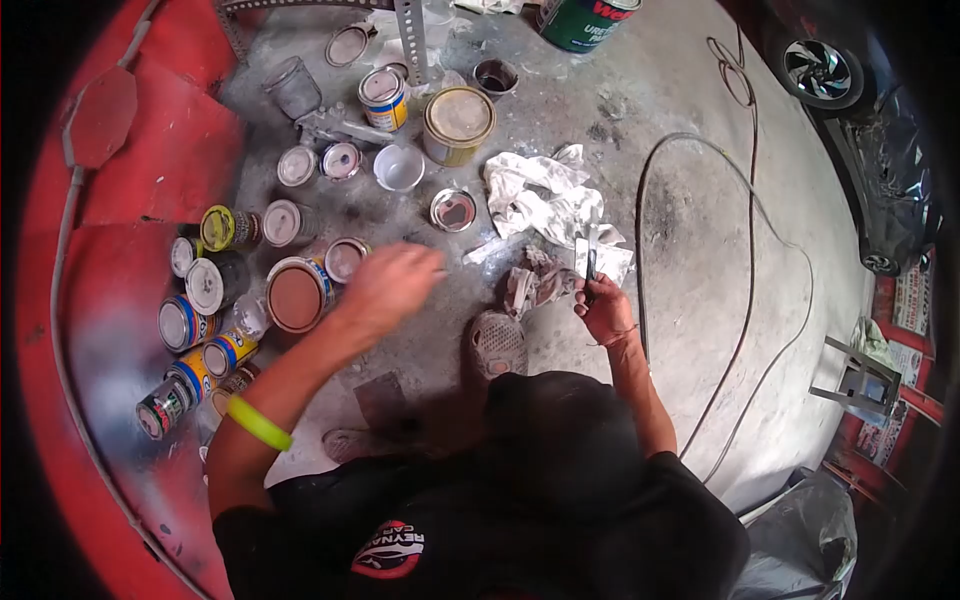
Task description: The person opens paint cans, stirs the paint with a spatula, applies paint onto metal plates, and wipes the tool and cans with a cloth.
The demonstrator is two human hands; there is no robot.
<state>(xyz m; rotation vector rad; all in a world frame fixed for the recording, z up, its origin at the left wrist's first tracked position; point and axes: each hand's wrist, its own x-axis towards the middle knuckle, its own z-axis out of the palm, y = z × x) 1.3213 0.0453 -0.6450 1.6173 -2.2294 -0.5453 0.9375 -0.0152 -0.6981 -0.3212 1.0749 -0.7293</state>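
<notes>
My left hand (400,285) is over the floor, just right of a small open-topped can (346,258). Its fingers are drawn together and slightly blurred, and what they hold, if anything, is too small to make out. My right hand (605,310) grips a scraper (591,252) with a dark handle and a pale flat blade pointing away from me. Beside that hand lie a crumpled stained rag (535,285) and a white cloth (540,195). An open can with reddish residue (453,210) stands between and beyond my hands.
Several paint cans stand at the left, including a large brown-topped one (296,295). A white cup (399,168), a big lidded can (459,117) and a green can (585,22) are farther off. A hose (643,200) curves across the right floor, near a dark car (880,170).
</notes>
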